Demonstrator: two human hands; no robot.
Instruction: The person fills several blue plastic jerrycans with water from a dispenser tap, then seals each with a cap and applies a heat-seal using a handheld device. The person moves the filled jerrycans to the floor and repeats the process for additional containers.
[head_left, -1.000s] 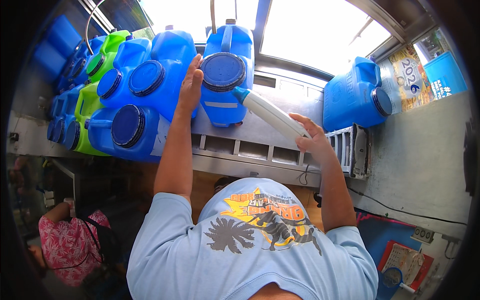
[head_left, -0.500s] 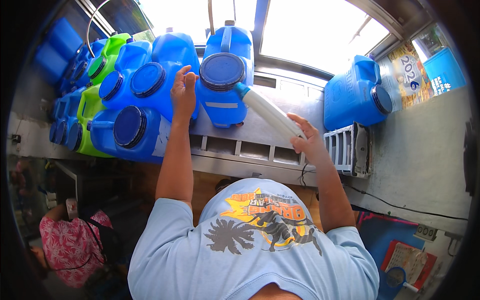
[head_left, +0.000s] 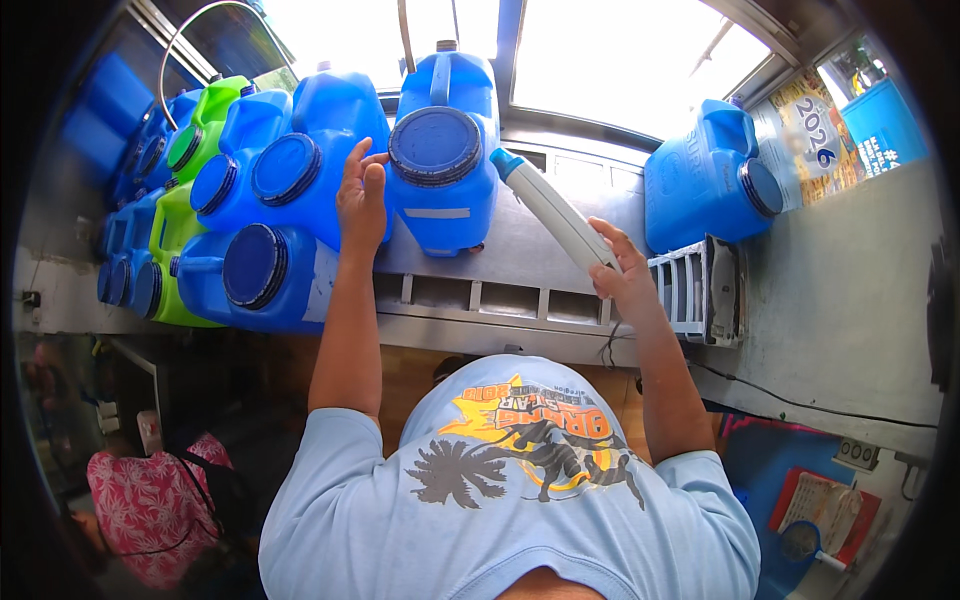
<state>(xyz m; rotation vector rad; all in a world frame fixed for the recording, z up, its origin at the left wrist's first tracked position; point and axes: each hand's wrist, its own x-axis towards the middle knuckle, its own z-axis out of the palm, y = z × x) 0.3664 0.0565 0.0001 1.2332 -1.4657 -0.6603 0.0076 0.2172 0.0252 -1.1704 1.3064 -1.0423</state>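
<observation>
A blue plastic water jug [head_left: 452, 215] stands upright on the metal counter, with a big round dark-blue lid [head_left: 435, 147] facing me and a handle on top. At its left side is my left hand [head_left: 362, 200], raised with fingers apart and nothing in it; whether the fingertips touch the jug I cannot tell. My right hand [head_left: 625, 270] grips the lower end of a long white handheld device [head_left: 552, 208] with a teal tip. That tip points up and left, close to the jug's right side. A dark cord hangs below my right hand.
More blue jugs [head_left: 345, 110] and green jugs [head_left: 172, 235] are stacked on the left. Another blue jug [head_left: 690, 185] stands right, behind a white slatted unit [head_left: 680, 300]. The metal counter [head_left: 600, 210] has recessed slots along its front. A person in a pink patterned top [head_left: 150, 500] is at lower left.
The device's teal tip has moved right and up, away from the jug's lid. My left hand stays beside the jug. The whole view has shifted slightly.
</observation>
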